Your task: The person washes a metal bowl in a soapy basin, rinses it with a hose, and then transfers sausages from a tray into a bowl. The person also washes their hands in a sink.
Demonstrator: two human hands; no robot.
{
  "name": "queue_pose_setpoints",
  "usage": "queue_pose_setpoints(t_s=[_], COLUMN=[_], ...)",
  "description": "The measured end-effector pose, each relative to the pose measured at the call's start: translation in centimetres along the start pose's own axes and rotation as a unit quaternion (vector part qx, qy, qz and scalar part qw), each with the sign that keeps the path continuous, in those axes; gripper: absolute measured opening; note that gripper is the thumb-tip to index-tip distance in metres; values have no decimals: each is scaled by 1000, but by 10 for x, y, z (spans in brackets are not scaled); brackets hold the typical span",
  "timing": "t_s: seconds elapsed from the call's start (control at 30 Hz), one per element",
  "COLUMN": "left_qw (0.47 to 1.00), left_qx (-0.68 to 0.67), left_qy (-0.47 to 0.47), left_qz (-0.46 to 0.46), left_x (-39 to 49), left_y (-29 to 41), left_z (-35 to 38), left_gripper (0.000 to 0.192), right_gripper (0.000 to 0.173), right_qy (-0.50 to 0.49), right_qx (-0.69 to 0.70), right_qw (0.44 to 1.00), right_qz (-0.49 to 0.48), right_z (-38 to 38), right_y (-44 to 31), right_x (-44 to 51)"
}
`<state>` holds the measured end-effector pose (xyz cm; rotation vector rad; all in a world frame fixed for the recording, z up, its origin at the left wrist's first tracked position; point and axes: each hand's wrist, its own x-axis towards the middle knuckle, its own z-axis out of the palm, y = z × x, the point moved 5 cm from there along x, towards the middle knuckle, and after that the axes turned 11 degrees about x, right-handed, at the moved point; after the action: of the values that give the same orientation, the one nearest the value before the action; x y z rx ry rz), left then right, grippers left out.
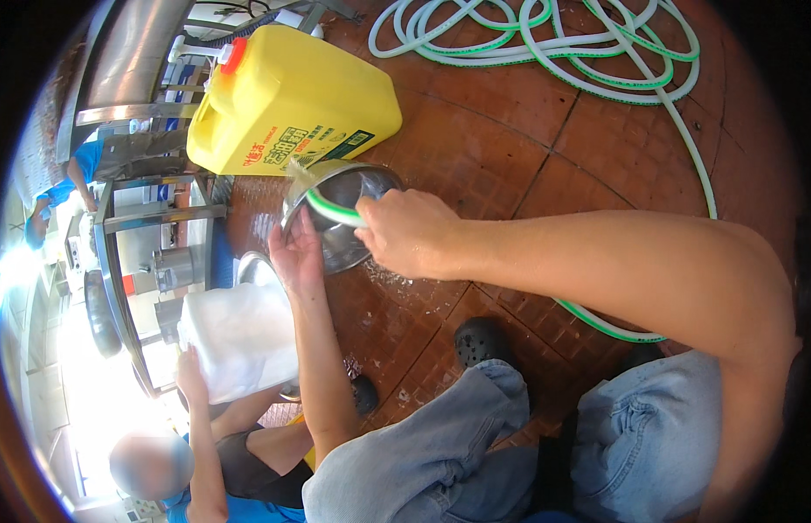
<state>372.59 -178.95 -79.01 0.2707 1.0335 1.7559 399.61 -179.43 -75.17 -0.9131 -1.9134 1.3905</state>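
My right hand [408,232] grips the end length of a white hose with a green stripe [330,210]. The hose end bends over a tilted stainless steel bowl [343,252], and water splashes at the bowl's far-left rim. On the bowl's left edge is my left hand [297,255], fingers at the inner side and thumb outside the rim. Part of the bowl's interior is hidden behind the hose and my right hand. Just beyond the bowl stands a yellow plastic jerrycan [301,91] with a red cap and printed writing.
Coiled hose [542,46] lies on the wet red tile floor [484,131]. At left, a co-worker [202,451] holds a white plastic container [242,340] beside my left forearm. Metal table frames [163,219] and another person [111,157] are farther left.
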Motion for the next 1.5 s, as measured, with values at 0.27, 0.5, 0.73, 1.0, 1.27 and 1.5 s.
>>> queue_pose_setpoints(t_s=[0.27, 0.5, 0.73, 1.0, 1.27, 1.5], left_qw=[991, 983, 991, 990, 993, 983], left_qx=[-122, -170, -125, -94, -67, -112], left_qy=[-16, -46, -47, -102, -102, -136], left_qz=[-48, -57, -19, 9, -7, -45], left_x=[1, -8, -6, 5, 9, 7], left_y=[6, 8, 8, 8, 2, 10], left_z=[-6, 4, 6, 10, 10, 10], left_gripper=[34, 40, 40, 36, 33, 37], right_gripper=[26, 29, 31, 26, 27, 29], right_qy=[4, -46, -81, -153, -129, -138], right_qx=[1, 20, 98, 135, 135, 95], right_qw=[999, 998, 990, 976, 980, 986], right_qz=[40, 44, -55, -75, -65, -11], right_z=[-12, -9, 14, 32, 45, 28], right_y=[17, 24, 4, -13, -20, -11], right_x=[12, 17, 0, -25, -34, -24])
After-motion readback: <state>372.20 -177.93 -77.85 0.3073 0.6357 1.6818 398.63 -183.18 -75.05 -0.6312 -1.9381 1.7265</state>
